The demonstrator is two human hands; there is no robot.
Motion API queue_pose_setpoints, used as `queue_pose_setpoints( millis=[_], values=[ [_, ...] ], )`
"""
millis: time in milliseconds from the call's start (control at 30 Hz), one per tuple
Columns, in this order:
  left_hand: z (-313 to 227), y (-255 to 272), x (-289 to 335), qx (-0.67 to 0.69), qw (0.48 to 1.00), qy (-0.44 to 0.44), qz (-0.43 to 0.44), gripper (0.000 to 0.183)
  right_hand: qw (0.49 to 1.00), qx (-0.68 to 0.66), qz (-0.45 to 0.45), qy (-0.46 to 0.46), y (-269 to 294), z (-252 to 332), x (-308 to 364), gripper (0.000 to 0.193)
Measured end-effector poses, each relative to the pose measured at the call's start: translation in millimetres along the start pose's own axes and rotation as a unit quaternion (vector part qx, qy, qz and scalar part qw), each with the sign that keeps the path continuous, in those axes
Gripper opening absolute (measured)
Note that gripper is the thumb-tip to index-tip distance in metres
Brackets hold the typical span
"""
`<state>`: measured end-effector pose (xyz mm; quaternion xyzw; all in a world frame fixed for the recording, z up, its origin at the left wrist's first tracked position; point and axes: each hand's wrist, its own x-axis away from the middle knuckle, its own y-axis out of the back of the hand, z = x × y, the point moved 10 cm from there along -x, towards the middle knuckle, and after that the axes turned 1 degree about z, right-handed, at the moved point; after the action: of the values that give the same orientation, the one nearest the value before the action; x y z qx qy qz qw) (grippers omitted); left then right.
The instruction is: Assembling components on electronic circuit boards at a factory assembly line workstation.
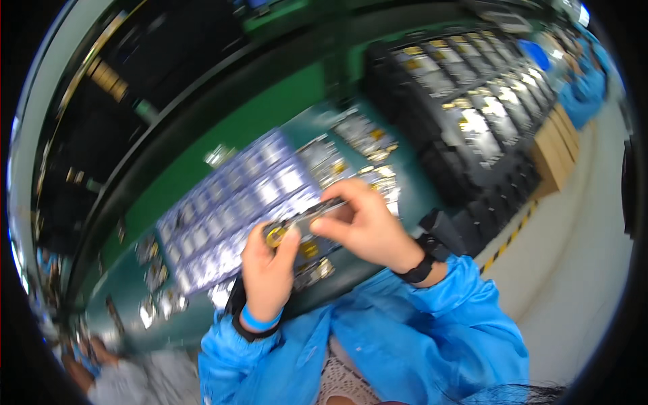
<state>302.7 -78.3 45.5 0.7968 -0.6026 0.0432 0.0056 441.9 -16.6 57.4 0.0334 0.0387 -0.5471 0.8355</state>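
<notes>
A: What are the two hands doing just below the middle of the frame?

B: They are sharing one piece, a small flat dark electronic part with a round brass-coloured disc (305, 223). The left hand (268, 270) is pinching the disc end, its grip closed with the thumb lying over the brass. The right hand (368, 226) is closing its fingertips on the opposite, grey end. Held at both ends like that, the part is probably being steadied and kept up off the work surface, near eye level, for a close look or a fitting; the blur is hiding the finer detail.

A: And what is lying under it?

B: A pale blue moulded plastic tray with rows of shallow pockets (229, 216) is sitting just left of the hands, slanting toward the upper right. Its pockets are likely keeping parts apart and countable. Loose silver-and-gold parts (351, 145) are lying beyond it.

A: What about the surface?

B: It is a dark green tabletop (412, 196), running diagonally across the picture. At the upper right, stacks of black trays with shiny parts (466, 101) are piling up beside brown cardboard boxes (557, 152).

A: And the room?

B: A light grey floor with a yellow-and-black striped line (511, 236) is showing at the right. Another person in blue (584, 84) is working in the far upper right corner.
</notes>
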Motion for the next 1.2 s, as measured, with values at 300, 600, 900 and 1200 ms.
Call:
queue_pose_setpoints(
  millis=[300, 600, 900, 1200],
  values=[
    [-10, -21, -10, 0.058, 0.995, 0.023, 0.075, 0.053, 0.995, -0.041, -0.068, -0.065, 178, 66, 21, 0.044],
    [24, 215, -79, 0.117, 0.968, 0.031, -0.222, 0.035, 0.836, 0.008, -0.540, 0.093, 555, 84, 3, 0.032],
    [87, 408, -61, 0.112, 0.896, 0.042, -0.427, 0.038, 0.791, 0.028, -0.611, -0.015, 641, 2, -104, 0.029],
    [132, 541, -47, 0.121, 0.916, -0.001, -0.383, 0.039, 0.560, 0.676, -0.406, -0.255, 644, 16, -141, 0.051]
  ],
)
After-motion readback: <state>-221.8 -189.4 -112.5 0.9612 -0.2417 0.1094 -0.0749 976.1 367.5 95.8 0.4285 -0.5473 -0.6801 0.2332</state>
